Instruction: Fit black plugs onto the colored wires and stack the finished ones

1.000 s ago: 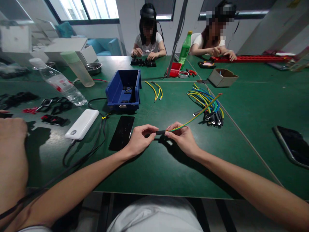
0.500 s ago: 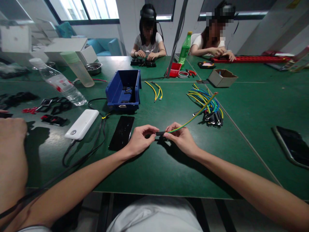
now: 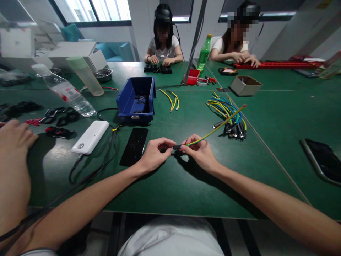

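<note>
Between my two hands, a little above the green table (image 3: 160, 192), is a yellow-green wire (image 3: 213, 131) with a black sleeve (image 3: 177, 147) at its near end. My left hand (image 3: 157, 151) pinches the left tip of the sleeved end between thumb and fingers. With a thumb-and-finger pinch, my right hand (image 3: 199, 151) grips the wire where it enters the sleeve. The wire's free end slants up to the right, in front of a bundle of yellow and blue wires (image 3: 231, 115) with black-sleeved ends and metal lugs. Several loose yellow wires (image 3: 174, 99) lie behind my hands.
A blue bin (image 3: 136, 115) with small black pieces stands ahead, behind a black phone (image 3: 134, 145). Left are a white power bank (image 3: 90, 137) with a cable, a tilted water bottle (image 3: 69, 94) and another person's hand (image 3: 16, 137). Another phone (image 3: 322, 160) lies right. Two people sit opposite.
The wire's free end has swung slightly right and down, and the sleeved end has shifted a little right. At the left, the other person's hand has opened out and reached forward.
</note>
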`<state>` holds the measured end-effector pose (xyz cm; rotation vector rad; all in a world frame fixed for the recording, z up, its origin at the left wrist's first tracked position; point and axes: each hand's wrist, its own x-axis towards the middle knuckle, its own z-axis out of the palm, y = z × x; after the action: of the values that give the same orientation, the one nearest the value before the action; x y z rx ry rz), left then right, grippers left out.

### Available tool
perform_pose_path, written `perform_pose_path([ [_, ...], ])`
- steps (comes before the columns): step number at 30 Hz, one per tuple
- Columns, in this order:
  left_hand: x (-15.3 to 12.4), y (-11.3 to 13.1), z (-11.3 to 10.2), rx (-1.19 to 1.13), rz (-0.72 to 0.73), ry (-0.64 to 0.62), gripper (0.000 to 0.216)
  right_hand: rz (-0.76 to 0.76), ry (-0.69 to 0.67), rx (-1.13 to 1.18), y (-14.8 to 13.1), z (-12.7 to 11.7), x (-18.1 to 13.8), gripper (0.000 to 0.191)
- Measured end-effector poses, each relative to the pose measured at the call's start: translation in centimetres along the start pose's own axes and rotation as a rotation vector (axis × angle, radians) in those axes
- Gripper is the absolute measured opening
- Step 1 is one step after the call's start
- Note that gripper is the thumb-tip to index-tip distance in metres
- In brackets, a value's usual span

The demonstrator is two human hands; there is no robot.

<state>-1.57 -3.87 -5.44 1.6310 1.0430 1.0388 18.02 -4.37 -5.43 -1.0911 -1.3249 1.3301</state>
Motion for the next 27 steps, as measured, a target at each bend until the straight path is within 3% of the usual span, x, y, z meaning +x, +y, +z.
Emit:
perform_pose_path([
  [27,0.24,0.43,0.16,-0.169,-0.143,-0.026,0.021,-0.04,0.073,0.064,0.56,0.38,-0.12,0.038],
])
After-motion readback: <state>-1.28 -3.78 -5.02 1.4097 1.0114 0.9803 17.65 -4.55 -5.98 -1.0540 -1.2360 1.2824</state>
